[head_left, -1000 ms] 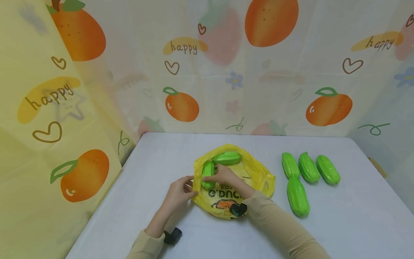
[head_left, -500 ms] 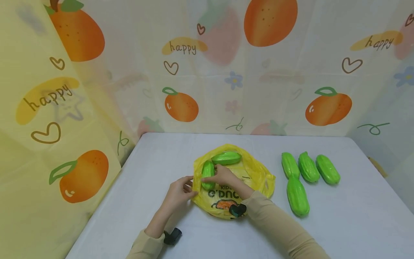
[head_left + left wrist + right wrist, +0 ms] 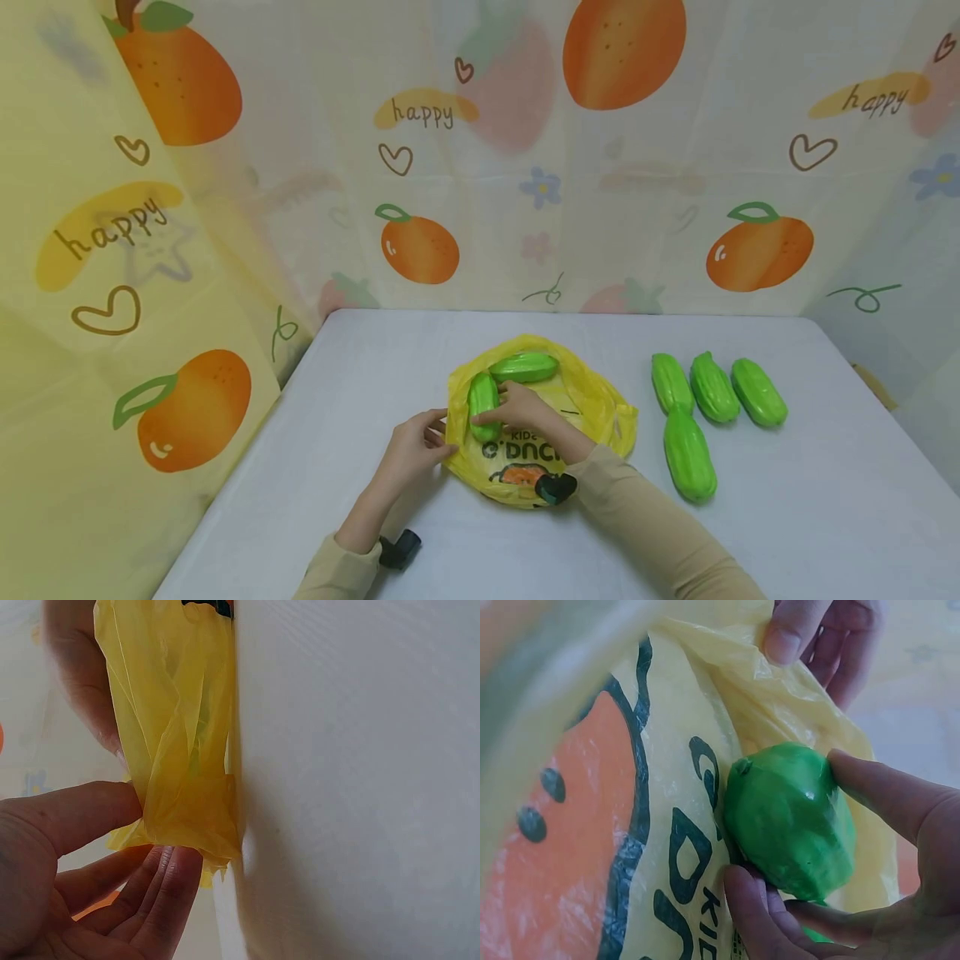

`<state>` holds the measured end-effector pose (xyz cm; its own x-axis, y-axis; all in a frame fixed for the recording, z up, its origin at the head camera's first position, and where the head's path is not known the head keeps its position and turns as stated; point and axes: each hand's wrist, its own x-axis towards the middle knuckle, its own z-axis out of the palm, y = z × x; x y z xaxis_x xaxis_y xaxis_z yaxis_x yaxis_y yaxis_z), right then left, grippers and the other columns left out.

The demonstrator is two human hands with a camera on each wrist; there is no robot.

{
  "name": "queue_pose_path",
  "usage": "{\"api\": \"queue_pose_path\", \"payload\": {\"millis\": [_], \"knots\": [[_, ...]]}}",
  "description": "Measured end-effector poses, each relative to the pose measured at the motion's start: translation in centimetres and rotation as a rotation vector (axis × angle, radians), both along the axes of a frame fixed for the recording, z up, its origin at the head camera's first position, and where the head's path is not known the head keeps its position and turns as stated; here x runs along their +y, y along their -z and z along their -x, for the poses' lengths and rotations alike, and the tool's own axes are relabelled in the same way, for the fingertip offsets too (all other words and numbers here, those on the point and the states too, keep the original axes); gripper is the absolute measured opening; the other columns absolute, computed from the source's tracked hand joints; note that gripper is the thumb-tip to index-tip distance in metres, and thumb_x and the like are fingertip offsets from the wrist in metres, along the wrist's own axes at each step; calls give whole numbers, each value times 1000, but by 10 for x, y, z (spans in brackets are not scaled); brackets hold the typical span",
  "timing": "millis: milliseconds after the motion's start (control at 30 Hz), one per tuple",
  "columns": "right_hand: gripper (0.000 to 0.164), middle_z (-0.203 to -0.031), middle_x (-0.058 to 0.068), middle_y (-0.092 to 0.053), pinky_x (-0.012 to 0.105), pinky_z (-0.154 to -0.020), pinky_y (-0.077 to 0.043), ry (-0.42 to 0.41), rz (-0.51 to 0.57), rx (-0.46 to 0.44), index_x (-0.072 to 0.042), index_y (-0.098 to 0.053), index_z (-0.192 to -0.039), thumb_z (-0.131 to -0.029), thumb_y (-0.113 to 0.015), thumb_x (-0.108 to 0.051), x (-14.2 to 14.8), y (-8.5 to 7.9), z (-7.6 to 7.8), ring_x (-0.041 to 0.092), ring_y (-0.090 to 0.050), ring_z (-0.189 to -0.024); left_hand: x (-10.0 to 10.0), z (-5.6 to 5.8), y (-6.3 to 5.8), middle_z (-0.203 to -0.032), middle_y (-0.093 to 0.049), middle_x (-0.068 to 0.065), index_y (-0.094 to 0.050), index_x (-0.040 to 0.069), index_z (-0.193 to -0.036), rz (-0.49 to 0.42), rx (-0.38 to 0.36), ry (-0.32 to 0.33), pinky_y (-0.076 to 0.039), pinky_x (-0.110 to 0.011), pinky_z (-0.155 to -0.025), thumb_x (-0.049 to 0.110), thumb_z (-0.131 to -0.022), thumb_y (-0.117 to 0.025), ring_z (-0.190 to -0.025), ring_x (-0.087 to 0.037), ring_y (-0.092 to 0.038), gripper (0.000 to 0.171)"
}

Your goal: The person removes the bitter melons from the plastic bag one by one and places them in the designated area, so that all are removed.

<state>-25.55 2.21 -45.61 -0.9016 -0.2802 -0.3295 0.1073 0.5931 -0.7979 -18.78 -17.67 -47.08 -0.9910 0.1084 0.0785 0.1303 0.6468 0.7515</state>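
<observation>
A yellow printed plastic bag (image 3: pixel 536 450) lies with its mouth open and its rim spread wide on the table. My left hand (image 3: pixel 414 447) pinches the bag's left rim, thumb on one side and fingers on the other in the left wrist view. Inside the bag, my right hand (image 3: pixel 521 408) holds a glossy green, ridged, gourd-like vegetable (image 3: pixel 483 400) near the left wall. Its thumb and fingers are on opposite sides of the vegetable (image 3: pixel 791 817) in the right wrist view. A second green vegetable (image 3: pixel 525 367) lies crosswise along the bag's back wall.
Right of the bag, several more green vegetables lie on the white-covered table (image 3: pixel 585 550): three side by side, including one piece (image 3: pixel 759 392), and one (image 3: pixel 690 457) in front, touching the leftmost. A fruit-patterned curtain (image 3: pixel 495 183) stands behind the table and along its left.
The right hand and the green vegetable it holds have shifted very slightly right inside the bag. The left hand keeps its place at the rim.
</observation>
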Motion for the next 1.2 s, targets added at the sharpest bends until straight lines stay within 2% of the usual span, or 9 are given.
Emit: {"api": "queue_pose_path", "payload": {"millis": [433, 800, 1200], "knots": [[86, -127, 21, -54, 30, -71, -56, 24, 35, -28, 0, -40, -139, -71, -83, -33, 8, -5, -7, 22, -64, -89, 0, -3, -2, -96, -67, -6, -61, 4, -122, 9, -5, 5, -52, -26, -67, 8, -74, -78, -77, -12, -62, 51], [82, -119, 19, -59, 33, -75, -56, -8, 62, -29, -1, -41, -138, -73, -82, -30, 20, -11, -13, 22, -66, -89, -1, -3, -2, -94, -67, -6, -62, 4, -121, -6, 9, 20, -53, -26, -65, 6, -74, -78, -76, -13, -63, 50], [81, -110, 19, -64, 35, -72, -57, -19, 69, -23, -1, -41, -138, -73, -81, -28, 35, -20, -17, 19, -68, -77, -1, -3, -3, -94, -67, -4, -62, 6, -121, 3, -4, -1, -52, -25, -66, 6, -73, -78, -76, -12, -62, 50]]}}
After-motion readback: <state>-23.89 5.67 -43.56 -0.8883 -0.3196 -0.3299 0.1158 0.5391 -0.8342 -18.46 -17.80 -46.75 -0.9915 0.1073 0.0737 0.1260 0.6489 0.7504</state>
